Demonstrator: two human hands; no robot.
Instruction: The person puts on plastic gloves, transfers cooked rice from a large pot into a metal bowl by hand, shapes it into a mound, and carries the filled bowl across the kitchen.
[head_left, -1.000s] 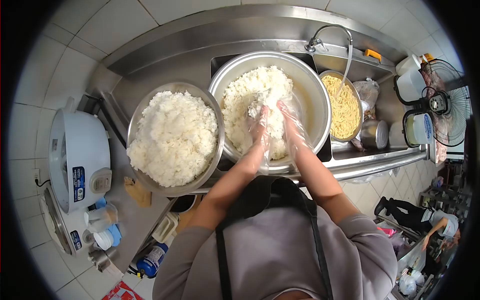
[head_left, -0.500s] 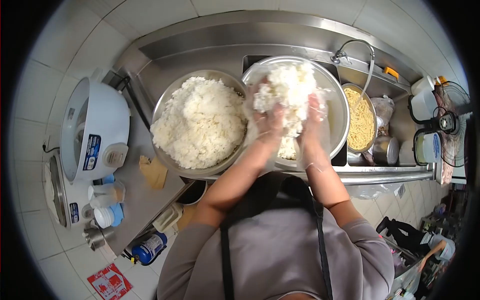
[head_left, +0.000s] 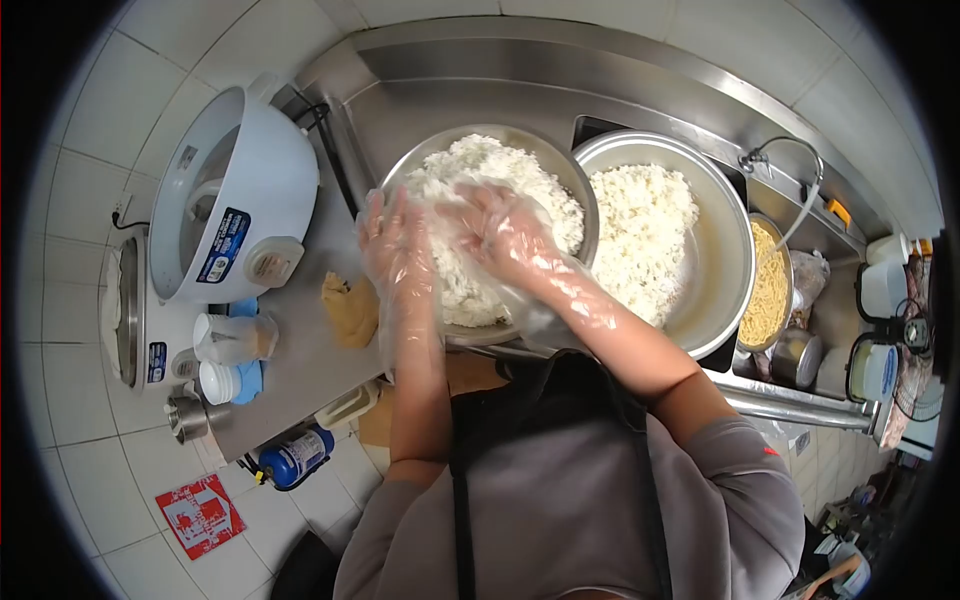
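Note:
Both my hands wear clear plastic gloves and are over the rice (head_left: 480, 160) in the left metal bowl (head_left: 585, 200). My left hand (head_left: 400, 235) is at the bowl's left edge, fingers stretched out. My right hand (head_left: 505, 235) rests on or just above the middle of the rice, its fingers spread and pointing left. No clump shows in either hand. To the right stands a large metal pot (head_left: 735, 260) with more rice (head_left: 640, 235) in its left part.
Noodles (head_left: 766, 285) fill a bowl in the sink, near a faucet (head_left: 790, 145) with a hose. A rice cooker (head_left: 245, 190) stands at the left, with a brown cloth or bag (head_left: 350, 310), plastic cups (head_left: 230, 338) and a blue cylinder (head_left: 297, 458) below. Part of another person's arm (head_left: 835, 572) shows lower right.
Both hands have moved left from the large pot to the left bowl. The rice they lifted is no longer between them. The view has swung left.

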